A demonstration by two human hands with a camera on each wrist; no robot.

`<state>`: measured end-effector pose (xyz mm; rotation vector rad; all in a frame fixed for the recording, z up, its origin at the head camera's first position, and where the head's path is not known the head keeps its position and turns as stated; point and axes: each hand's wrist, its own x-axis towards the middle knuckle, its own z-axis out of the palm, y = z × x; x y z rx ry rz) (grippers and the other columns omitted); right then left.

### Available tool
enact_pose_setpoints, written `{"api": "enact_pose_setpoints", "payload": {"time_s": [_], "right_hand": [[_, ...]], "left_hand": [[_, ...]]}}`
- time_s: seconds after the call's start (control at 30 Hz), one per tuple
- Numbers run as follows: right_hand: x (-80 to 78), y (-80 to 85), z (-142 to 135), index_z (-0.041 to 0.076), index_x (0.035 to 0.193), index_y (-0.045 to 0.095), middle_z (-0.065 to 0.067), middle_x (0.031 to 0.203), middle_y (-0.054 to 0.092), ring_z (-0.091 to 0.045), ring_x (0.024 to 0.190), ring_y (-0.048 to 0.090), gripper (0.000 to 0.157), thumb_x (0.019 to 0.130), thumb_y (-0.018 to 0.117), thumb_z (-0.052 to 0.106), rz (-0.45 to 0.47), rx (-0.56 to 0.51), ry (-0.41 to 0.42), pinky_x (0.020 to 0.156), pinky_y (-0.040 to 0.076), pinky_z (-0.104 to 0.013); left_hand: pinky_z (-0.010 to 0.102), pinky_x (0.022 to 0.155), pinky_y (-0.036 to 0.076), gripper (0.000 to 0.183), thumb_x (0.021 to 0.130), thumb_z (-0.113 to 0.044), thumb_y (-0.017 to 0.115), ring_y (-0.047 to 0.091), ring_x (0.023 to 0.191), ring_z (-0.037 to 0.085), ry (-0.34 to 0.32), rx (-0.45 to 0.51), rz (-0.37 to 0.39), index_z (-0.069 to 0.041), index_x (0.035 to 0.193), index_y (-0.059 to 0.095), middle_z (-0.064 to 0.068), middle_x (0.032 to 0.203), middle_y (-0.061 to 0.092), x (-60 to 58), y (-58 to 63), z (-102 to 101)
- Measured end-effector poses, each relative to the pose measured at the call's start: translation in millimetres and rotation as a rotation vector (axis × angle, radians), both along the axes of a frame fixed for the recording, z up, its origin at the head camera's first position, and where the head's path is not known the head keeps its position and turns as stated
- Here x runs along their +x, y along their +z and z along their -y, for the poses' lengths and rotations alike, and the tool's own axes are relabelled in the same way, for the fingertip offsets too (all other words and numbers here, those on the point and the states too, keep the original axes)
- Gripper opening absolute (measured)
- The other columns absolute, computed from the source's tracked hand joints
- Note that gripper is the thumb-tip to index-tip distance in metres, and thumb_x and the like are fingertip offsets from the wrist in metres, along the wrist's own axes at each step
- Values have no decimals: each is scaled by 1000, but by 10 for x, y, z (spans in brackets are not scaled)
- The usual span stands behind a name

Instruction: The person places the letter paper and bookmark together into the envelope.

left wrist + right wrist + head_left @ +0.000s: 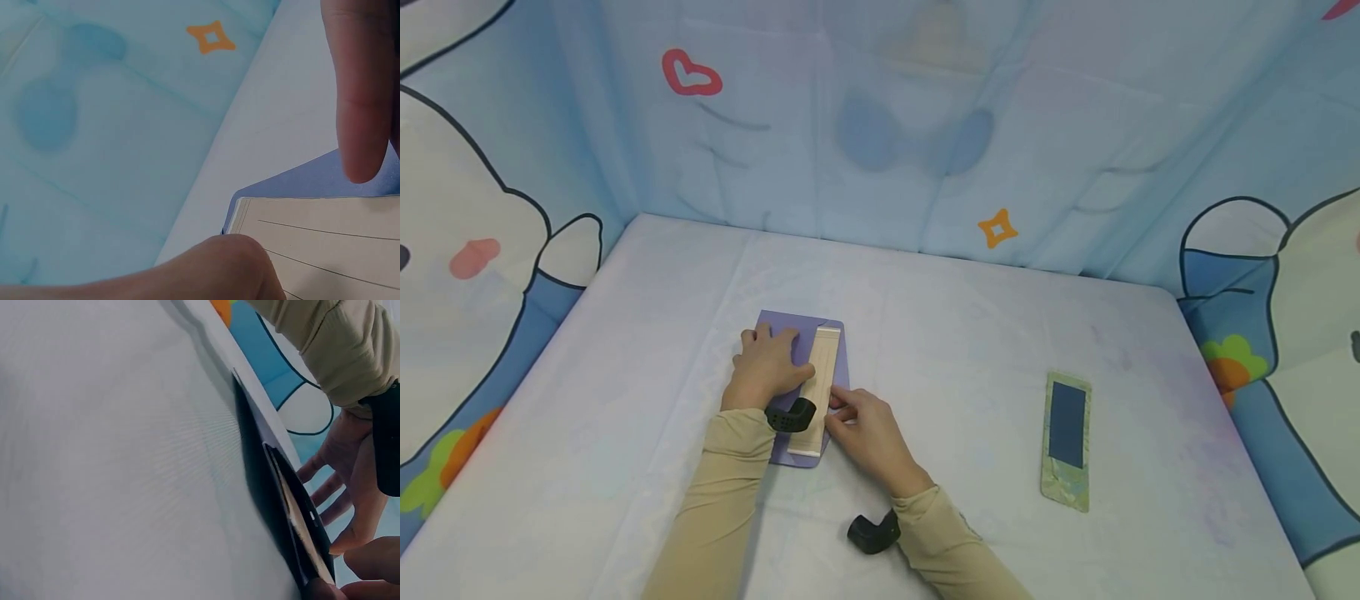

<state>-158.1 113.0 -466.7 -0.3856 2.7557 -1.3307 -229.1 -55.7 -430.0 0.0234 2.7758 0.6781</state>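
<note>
A narrow notebook with a purple cover [790, 318] lies spread on the white table, left of the middle. Its cream ruled pages [331, 219] form a long narrow block. My left hand [765, 367] rests over the cover's left part, fingers spread, its thumb against the pages. In the left wrist view that thumb [231, 265] lies at the page edge. My right hand [872, 429] pinches the notebook's right edge between thumb and fingers. The right wrist view shows the dark cover edge [253, 425] tilted up beside those fingertips [375, 557].
A slim green patterned booklet [1066, 492] with a dark blue panel lies to the right on the white tablecloth [955, 375]. A light blue printed curtain [790, 167] hangs behind the table and down both sides. Black wrist cameras [872, 535] sit on both wrists.
</note>
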Motion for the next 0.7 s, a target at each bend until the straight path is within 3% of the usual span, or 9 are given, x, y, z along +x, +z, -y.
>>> {"api": "enact_pose_setpoints", "payload": {"time_s": [0.13,0.37,0.7], "right_hand": [[-2,41,-22,-6,128,56,-8,104,70,-15,89,69,44,87,61,9,64,-10,-11,78,53,-26],[-23,131,-64,-9,137,43,-10,106,71,-14,81,71,52,93,55,15,292,-102,28,85,52,-35],[-20,122,-65,-10,136,44,-13,106,72,-18,84,72,50,93,53,15,340,-162,77,89,50,-32]], "left_hand": [[68,97,32,67,82,-34,59,23,134,49,-3,5,2,-11,143,42,28,146,28,7,17,0],[66,96,33,68,83,-35,59,23,133,48,0,4,0,-10,143,42,28,146,29,9,14,-2],[67,97,32,68,82,-34,59,23,133,48,1,13,6,-10,143,42,27,145,29,9,21,5]]}}
